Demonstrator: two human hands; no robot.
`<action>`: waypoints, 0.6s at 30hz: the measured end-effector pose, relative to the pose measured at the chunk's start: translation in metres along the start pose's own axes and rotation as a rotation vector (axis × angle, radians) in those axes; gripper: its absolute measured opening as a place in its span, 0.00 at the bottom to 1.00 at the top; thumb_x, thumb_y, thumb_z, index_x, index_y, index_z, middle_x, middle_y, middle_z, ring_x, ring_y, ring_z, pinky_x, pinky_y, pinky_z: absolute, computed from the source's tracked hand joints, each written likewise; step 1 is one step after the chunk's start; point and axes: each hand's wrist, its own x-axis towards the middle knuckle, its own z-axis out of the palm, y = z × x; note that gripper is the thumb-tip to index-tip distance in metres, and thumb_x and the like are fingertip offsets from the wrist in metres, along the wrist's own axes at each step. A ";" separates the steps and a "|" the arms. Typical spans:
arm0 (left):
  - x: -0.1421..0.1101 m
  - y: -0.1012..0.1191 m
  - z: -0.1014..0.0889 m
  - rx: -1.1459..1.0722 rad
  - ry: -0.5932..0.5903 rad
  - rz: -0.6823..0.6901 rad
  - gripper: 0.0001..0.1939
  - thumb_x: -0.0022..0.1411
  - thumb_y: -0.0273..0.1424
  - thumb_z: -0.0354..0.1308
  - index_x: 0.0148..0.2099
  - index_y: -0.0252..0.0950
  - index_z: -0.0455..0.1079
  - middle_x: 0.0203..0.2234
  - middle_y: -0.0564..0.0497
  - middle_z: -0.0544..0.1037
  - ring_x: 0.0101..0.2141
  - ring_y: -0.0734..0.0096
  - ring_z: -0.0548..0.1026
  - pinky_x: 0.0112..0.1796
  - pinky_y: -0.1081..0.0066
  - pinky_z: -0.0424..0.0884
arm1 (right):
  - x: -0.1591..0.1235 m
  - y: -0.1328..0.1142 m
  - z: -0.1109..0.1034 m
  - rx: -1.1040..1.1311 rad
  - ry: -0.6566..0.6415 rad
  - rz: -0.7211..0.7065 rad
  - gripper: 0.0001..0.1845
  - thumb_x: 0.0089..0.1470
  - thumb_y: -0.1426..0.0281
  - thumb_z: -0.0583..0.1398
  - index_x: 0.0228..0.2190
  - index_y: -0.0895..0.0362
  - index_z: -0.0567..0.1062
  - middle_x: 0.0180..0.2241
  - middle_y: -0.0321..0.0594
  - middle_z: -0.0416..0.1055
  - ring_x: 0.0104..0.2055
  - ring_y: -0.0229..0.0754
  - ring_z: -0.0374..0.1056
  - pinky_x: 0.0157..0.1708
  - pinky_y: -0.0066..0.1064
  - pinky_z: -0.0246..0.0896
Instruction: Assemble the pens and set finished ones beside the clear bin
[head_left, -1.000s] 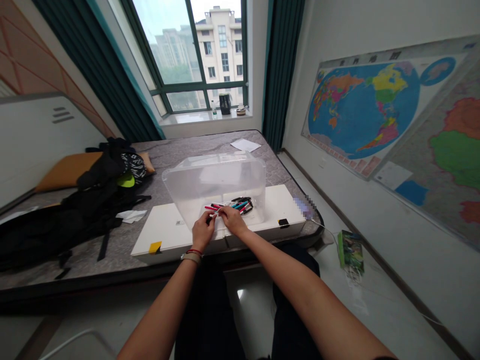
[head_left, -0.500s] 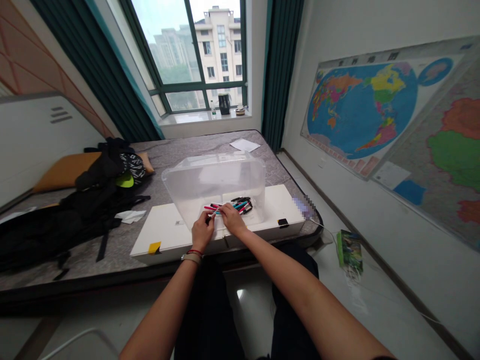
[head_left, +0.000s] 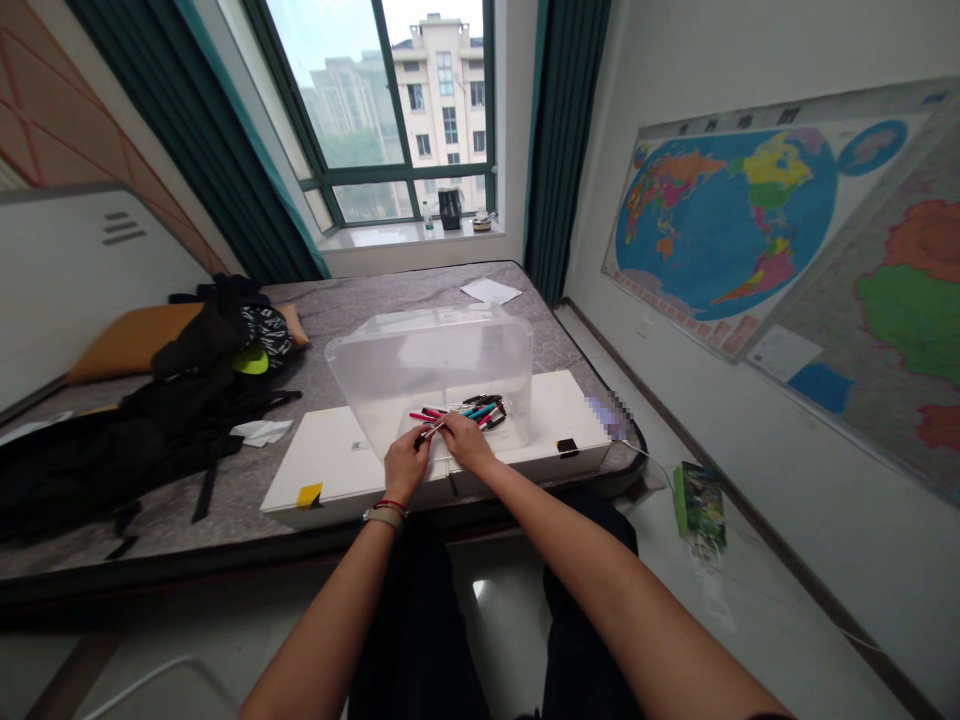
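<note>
Between the fingertips of both my hands is a slim, pale pen (head_left: 433,430) with a dark end on the left. My left hand (head_left: 406,466) is closed on its left part, and my right hand (head_left: 468,443) pinches its right end. Just beyond my fingers lies a loose pile of pens (head_left: 486,411) in pink, teal, black and white. The pile lies inside a clear plastic bin (head_left: 427,355), whose open side faces me. My fingers hide part of the pen and some of the pile.
White flat boxes (head_left: 319,450) bear the bin on a grey mattress (head_left: 322,297). A black backpack (head_left: 150,430) and clothes lie at left. White paper (head_left: 490,290) rests behind the bin. On the floor at right stands a green package (head_left: 700,500).
The pen between my hands lies slightly flatter than before, and my fingers have shifted a little around it. The bin and the pile look the same.
</note>
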 end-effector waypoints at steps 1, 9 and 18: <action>0.000 0.000 0.000 0.001 -0.002 0.006 0.14 0.65 0.35 0.53 0.50 0.42 0.75 0.42 0.49 0.81 0.41 0.63 0.78 0.40 0.70 0.69 | 0.000 0.000 0.000 -0.004 0.003 -0.001 0.10 0.61 0.77 0.55 0.40 0.57 0.76 0.40 0.44 0.74 0.45 0.43 0.69 0.50 0.34 0.61; 0.000 0.003 -0.001 0.012 -0.005 -0.005 0.16 0.66 0.38 0.51 0.50 0.40 0.75 0.42 0.47 0.81 0.40 0.62 0.78 0.39 0.70 0.69 | -0.001 0.001 0.001 -0.018 -0.024 -0.021 0.09 0.60 0.77 0.56 0.37 0.56 0.76 0.40 0.44 0.74 0.46 0.43 0.69 0.51 0.36 0.62; 0.000 0.004 -0.001 -0.005 0.015 -0.019 0.17 0.67 0.42 0.50 0.50 0.42 0.74 0.37 0.49 0.82 0.35 0.66 0.77 0.35 0.73 0.66 | -0.001 -0.001 -0.001 -0.002 -0.016 -0.036 0.11 0.60 0.77 0.55 0.40 0.55 0.76 0.39 0.43 0.72 0.45 0.42 0.68 0.51 0.34 0.62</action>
